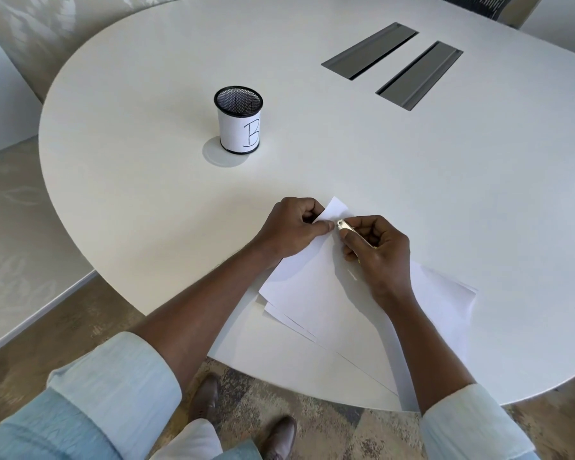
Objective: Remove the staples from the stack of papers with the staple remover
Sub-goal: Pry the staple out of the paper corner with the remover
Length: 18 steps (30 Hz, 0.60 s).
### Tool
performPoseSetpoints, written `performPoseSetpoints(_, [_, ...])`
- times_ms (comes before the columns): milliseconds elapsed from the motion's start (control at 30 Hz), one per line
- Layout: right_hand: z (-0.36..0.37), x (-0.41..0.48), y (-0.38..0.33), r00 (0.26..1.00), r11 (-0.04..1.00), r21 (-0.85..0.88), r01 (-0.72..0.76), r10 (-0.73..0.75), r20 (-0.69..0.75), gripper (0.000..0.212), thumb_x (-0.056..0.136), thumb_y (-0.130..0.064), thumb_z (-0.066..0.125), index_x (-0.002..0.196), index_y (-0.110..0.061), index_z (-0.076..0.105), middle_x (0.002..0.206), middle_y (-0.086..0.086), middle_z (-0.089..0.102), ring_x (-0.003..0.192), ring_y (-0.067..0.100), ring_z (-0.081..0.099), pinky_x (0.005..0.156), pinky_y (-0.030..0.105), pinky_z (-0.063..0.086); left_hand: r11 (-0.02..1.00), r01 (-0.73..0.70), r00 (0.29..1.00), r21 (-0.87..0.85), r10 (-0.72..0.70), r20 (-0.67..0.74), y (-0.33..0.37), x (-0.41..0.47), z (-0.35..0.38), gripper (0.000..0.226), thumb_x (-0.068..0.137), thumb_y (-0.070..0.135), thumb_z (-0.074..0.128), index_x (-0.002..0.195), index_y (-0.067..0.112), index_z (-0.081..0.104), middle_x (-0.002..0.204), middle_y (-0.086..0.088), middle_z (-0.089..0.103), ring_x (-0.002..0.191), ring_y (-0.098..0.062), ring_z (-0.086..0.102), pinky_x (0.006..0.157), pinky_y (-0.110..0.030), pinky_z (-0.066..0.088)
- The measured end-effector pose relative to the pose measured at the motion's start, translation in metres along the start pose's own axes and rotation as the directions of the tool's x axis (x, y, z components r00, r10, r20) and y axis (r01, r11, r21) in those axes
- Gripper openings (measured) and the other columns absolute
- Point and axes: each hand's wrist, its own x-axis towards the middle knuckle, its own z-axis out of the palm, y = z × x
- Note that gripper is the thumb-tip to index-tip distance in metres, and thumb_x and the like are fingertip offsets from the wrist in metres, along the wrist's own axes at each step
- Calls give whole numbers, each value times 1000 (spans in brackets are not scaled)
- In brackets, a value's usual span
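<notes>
Two hands [292, 227] [375, 250], one staple remover [346, 226], one paper stack [329, 293]

A white rounded table [146, 161] is shown. A black mesh pen cup [238, 120], wrapped in white paper marked "B", stands upright on it. Beyond and to the right of the cup, two grey cable hatches [392, 64] are set side by side into the tabletop. Patterned carpet [80, 327] is seen below the table edge nearer than the cup.
</notes>
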Motion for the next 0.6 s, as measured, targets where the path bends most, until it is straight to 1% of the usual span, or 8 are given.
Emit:
performPoseSetpoints(100, [0, 0, 1, 1000, 1000, -7, 0, 0, -3, 7, 99, -11, 80, 105, -8, 78, 78, 4, 76, 65, 16, 66, 62, 26, 57, 1000, -7, 1000, -4, 7, 2, -1, 0, 0, 21, 94, 14, 82, 83, 2, 69, 58, 6, 45, 49, -8, 32, 52, -21, 30])
performPoseSetpoints(200, [-1, 0, 2, 1000, 1000, -5, 1, -1, 5, 8, 100, -13, 80, 106, -8, 78, 78, 4, 76, 66, 17, 66, 64, 26, 58, 1000, -15, 1000, 4, 15, -3, -2, 0, 0, 22, 94, 13, 82, 78, 9, 67, 52, 14, 44, 46, -6, 33, 50, -17, 29])
performPoseSetpoints(267, [-1, 0, 2, 1000, 1000, -3, 6, -6, 12, 8, 100, -14, 80, 106, -9, 79, 77, 3, 76, 66, 16, 66, 64, 26, 58, 1000, -18, 1000, -2, 18, -4, -3, 0, 0, 20, 93, 11, 81, 79, 8, 68, 51, 15, 47, 46, -5, 34, 49, -15, 30])
performPoseSetpoints(333, [-1, 0, 3, 1000, 1000, -11, 9, -9, 10, 7, 99, -14, 80, 105, -11, 79, 76, 1, 76, 65, 15, 65, 63, 25, 57, 1000, -22, 1000, -2, 22, -4, -4, 0, 0, 17, 93, 11, 81, 82, 4, 71, 58, 11, 52, 48, -4, 37, 51, -16, 32])
performPoseSetpoints(467, [-1, 1, 3, 1000, 1000, -20, 11, -11, 15, 6, 99, -13, 79, 105, -11, 78, 74, 4, 74, 63, 16, 63, 64, 29, 57, 999, -34, 999, 15, 34, -5, -4, -1, 1, 14, 93, 11, 81, 84, 4, 72, 65, 3, 58, 52, -6, 40, 55, -19, 35])
performPoseSetpoints(533, [0, 0, 3, 1000, 1000, -12, 14, -14, 18, 7, 100, -12, 79, 106, -10, 78, 74, 3, 73, 62, 16, 62, 63, 27, 56, 999, -40, 999, 25, 40, -11, -4, -1, 1, 15, 93, 12, 81, 85, 2, 72, 67, 1, 57, 53, -7, 39, 56, -20, 35])
performPoseSetpoints(600, [0, 0, 3, 1000, 1000, -9, 17, -17, 19, 8, 100, -13, 80, 107, -10, 78, 74, 0, 73, 61, 16, 61, 62, 25, 54, 999, -43, 999, 27, 43, -11, -4, -1, 1, 17, 93, 13, 81, 86, 1, 71, 69, -2, 57, 58, -11, 41, 58, -24, 36])
